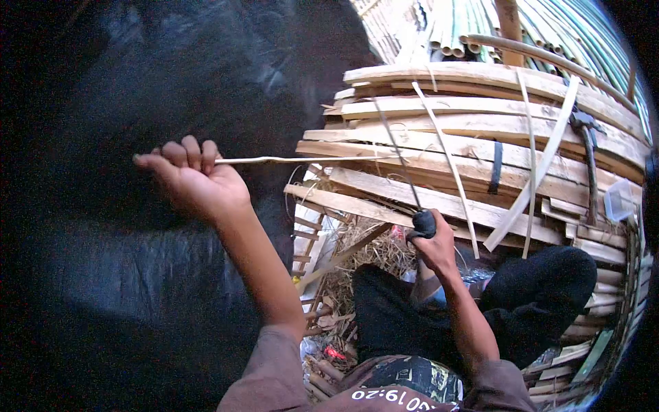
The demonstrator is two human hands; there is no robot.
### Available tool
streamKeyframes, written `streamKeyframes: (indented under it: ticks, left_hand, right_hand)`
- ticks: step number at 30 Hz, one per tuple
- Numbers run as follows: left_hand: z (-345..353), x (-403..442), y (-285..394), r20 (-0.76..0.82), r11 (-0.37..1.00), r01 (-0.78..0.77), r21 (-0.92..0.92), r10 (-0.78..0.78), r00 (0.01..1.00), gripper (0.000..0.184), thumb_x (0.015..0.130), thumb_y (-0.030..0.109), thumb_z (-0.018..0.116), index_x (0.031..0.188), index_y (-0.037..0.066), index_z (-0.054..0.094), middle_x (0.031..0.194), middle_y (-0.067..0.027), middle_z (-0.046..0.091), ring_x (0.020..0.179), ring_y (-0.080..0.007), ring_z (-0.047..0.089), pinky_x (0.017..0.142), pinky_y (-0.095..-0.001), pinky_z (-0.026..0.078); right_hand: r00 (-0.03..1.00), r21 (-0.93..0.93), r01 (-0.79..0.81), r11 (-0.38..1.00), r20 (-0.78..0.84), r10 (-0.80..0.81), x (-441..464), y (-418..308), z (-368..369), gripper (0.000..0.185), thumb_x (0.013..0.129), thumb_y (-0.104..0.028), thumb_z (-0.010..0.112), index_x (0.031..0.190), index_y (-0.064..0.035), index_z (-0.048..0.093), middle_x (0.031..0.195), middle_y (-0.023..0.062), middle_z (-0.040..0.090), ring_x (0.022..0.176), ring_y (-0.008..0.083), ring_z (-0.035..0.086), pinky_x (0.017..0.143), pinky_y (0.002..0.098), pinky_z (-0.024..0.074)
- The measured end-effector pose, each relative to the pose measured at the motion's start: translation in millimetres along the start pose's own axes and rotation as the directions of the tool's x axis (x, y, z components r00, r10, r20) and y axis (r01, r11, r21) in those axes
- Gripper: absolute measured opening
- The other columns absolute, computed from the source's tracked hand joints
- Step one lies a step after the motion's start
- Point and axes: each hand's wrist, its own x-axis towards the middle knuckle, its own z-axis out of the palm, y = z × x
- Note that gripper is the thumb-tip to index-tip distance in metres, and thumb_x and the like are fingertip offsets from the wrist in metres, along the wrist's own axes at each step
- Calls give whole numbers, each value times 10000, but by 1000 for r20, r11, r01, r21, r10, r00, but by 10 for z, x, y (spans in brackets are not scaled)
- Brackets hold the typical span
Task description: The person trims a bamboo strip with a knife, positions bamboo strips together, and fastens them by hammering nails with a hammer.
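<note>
A thin pale strip of wood or bamboo runs nearly level, with my left hand closed round its left end, palm up. My right hand grips the black-wrapped handle of a long thin blade, which points up and away over the planks. The strip's right end reaches the blade, at about its middle; whether they touch is unclear. Several rough wooden planks lie beneath the blade. Loose pale strips rest across the planks to the right.
A hammer and a clear plastic box lie at the right. Bamboo poles are stacked at the back. A dark sheet hangs or lies at the left. Shavings gather near my crossed legs.
</note>
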Motion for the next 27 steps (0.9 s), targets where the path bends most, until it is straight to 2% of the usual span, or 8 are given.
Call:
streamKeyframes:
  ticks: [2, 9, 12, 14, 16, 24, 26, 27]
  left_hand:
    - [-147, 141, 35, 206, 965, 246, -90, -223, 953, 438, 1009, 478, 437, 723, 171, 313, 606, 57, 225, 510, -68, 207, 438, -234, 165]
    - [-214, 24, -493, 199, 801, 596, -54, -576, 793, 364, 1008, 373, 498, 745, 138, 406, 662, 49, 320, 560, -60, 307, 458, -210, 229]
    - [-160, 58, -761, 229, 688, 721, -87, -691, 686, 301, 1018, 323, 488, 807, 124, 412, 673, 33, 353, 547, -59, 306, 448, -209, 241]
    - [-86, 89, -919, 269, 681, 728, -80, -688, 674, 234, 1012, 262, 509, 869, 103, 414, 695, 6, 403, 546, -59, 345, 438, -193, 270]
    - [50, 48, -1060, 195, 643, 760, -93, -737, 647, 250, 1004, 244, 526, 837, 84, 433, 686, 10, 391, 571, -64, 352, 456, -184, 308]
    - [-29, -73, -1484, 182, 590, 799, -119, -778, 601, 230, 1011, 288, 505, 966, 65, 471, 797, -61, 526, 599, -115, 434, 480, -219, 375]
    - [17, -144, -1473, 82, 619, 784, 45, -785, 614, 291, 996, 349, 525, 1039, 65, 482, 837, -75, 561, 616, -144, 479, 510, -243, 420]
    - [10, -203, -1394, 117, 597, 793, 120, -802, 586, 366, 979, 383, 549, 1141, 66, 463, 995, -91, 580, 774, -158, 537, 653, -299, 480]
  right_hand:
    - [1000, 81, -6, 997, -12, 7, -16, 34, 10, 359, 707, -188, 776, 973, -37, 587, 754, 67, 628, 684, 133, 581, 658, 287, 480]
    - [984, 252, 178, 951, -60, -168, -49, -229, -225, 447, 730, -96, 782, 1137, -51, 603, 787, -28, 530, 691, 79, 499, 622, 224, 419]
    - [960, 368, -172, 914, 269, 73, -122, -441, -330, 475, 732, -139, 772, 1169, -54, 606, 792, -26, 541, 692, 90, 538, 629, 223, 450]
    - [885, 483, -347, 804, 453, 109, -197, -468, -294, 476, 727, -182, 778, 1145, -37, 603, 847, 20, 623, 744, 110, 584, 679, 250, 484]
    - [879, 549, -283, 787, 477, -17, -201, -417, -146, 462, 717, -222, 786, 1095, -40, 593, 1049, 113, 694, 920, 137, 609, 799, 287, 487]
    - [879, 499, -304, 812, 476, 36, -300, -491, -135, 527, 659, -114, 865, 1102, -51, 586, 880, -7, 593, 796, 122, 587, 723, 262, 480]
    - [882, 497, -322, 806, 467, 65, -314, -545, -153, 518, 654, -96, 868, 1086, -55, 585, 878, -6, 592, 778, 119, 584, 707, 259, 478]
    - [885, 497, -339, 799, 456, 92, -318, -558, -157, 510, 649, -77, 870, 1070, -58, 584, 877, -6, 591, 761, 116, 581, 691, 256, 476]
